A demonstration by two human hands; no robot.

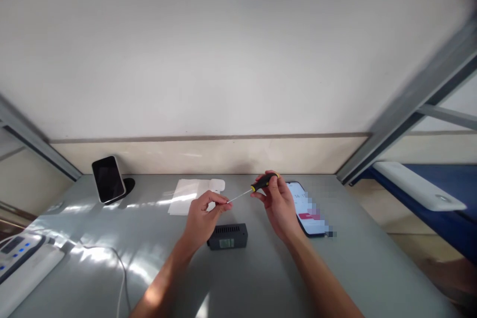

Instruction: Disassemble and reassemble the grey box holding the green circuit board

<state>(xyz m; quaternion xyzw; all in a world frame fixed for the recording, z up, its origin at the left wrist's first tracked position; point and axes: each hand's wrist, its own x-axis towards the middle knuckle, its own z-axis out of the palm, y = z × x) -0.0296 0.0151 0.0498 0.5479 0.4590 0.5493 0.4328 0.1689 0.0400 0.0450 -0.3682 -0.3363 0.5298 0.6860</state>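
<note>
My right hand point(278, 206) is wrapped round the black and yellow handle of a screwdriver point(264, 182), raised over the desk. Its thin metal shaft slants down and left to my left hand point(204, 216). There, thumb and forefinger are pinched together right at the screwdriver's tip. Whether a small part sits between those fingertips is too small to tell. Below and just right of my left hand, a dark box-shaped device point(228, 237) rests on the desk, with slots on top and a greenish label on its front. The left hand partly covers its left end.
A phone point(307, 211) with a lit screen lies right of my right hand. Behind the left hand are white paper point(182, 196) and a small white case point(216, 185). A dark-screened device on a stand point(109, 179), a cable point(122, 271) and a power strip point(33, 278) occupy the left.
</note>
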